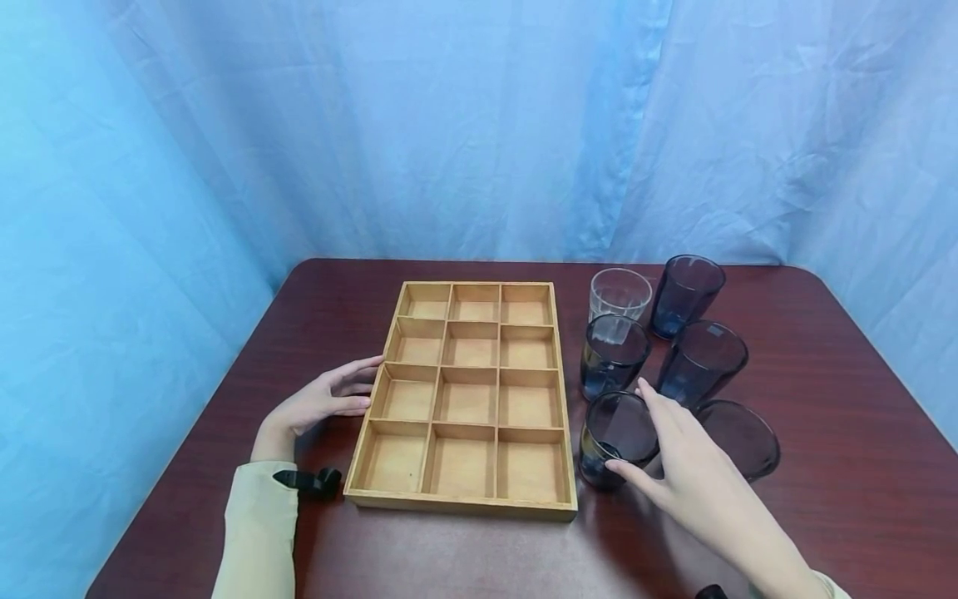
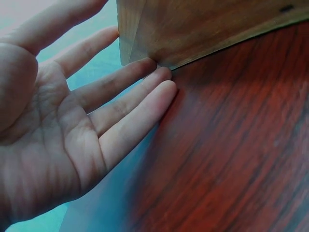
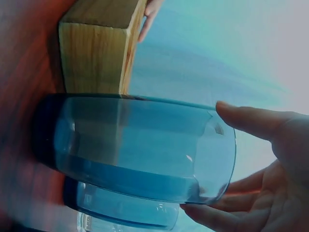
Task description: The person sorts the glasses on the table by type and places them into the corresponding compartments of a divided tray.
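A shallow wooden box with several compartments (image 1: 467, 429) lies on the table. My left hand (image 1: 322, 403) is at its left side, fingers extended and fingertips at the wall; in the left wrist view the palm (image 2: 53, 130) shows, holding nothing. To the box's right, my right hand (image 1: 692, 466) spans the rim of the nearest blue-tinted drinking glass (image 1: 615, 426), thumb on one side and fingers on the other. That glass (image 3: 140, 145) stands upright on the table in the right wrist view, gripped near its rim.
Behind the held glass stand another blue glass (image 1: 614, 358) and a clear glass (image 1: 619, 293). More blue glasses (image 1: 702, 363) form a row to the right, one (image 1: 741, 437) partly behind my right hand. Blue curtains (image 1: 479, 125) surround the dark red table (image 1: 838, 399).
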Action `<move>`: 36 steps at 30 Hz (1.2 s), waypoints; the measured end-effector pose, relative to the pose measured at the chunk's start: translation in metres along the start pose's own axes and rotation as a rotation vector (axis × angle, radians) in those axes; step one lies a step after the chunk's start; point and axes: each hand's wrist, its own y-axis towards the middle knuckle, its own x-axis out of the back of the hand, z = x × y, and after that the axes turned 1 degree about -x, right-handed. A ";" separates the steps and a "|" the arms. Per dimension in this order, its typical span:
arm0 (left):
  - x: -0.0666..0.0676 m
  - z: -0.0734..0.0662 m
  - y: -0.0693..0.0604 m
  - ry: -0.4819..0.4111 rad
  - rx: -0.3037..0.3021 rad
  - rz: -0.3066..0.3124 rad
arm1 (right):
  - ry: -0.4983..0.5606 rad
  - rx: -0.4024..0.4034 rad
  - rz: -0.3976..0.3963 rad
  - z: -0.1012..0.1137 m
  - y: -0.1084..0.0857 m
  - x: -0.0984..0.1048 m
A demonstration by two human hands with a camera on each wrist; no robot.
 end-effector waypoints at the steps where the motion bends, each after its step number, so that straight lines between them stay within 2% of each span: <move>1: 0.000 0.000 0.000 0.002 -0.002 0.000 | 0.017 -0.013 0.000 0.001 0.000 -0.001; 5: 0.000 0.001 0.000 0.003 0.002 -0.007 | 0.084 -0.034 -0.020 0.004 -0.002 -0.006; 14: 0.000 0.001 -0.002 0.016 -0.002 -0.001 | 0.190 0.032 -0.112 0.006 -0.008 -0.023; 24: 0.000 -0.002 0.000 0.017 -0.002 -0.002 | 0.424 -0.072 -0.180 0.009 -0.009 -0.034; 31: 0.000 -0.001 0.001 0.025 -0.005 -0.007 | 0.519 -0.091 -0.240 0.007 -0.008 -0.042; 36: -0.001 0.000 0.000 0.024 -0.004 -0.011 | 0.588 -0.125 -0.236 0.006 -0.008 -0.046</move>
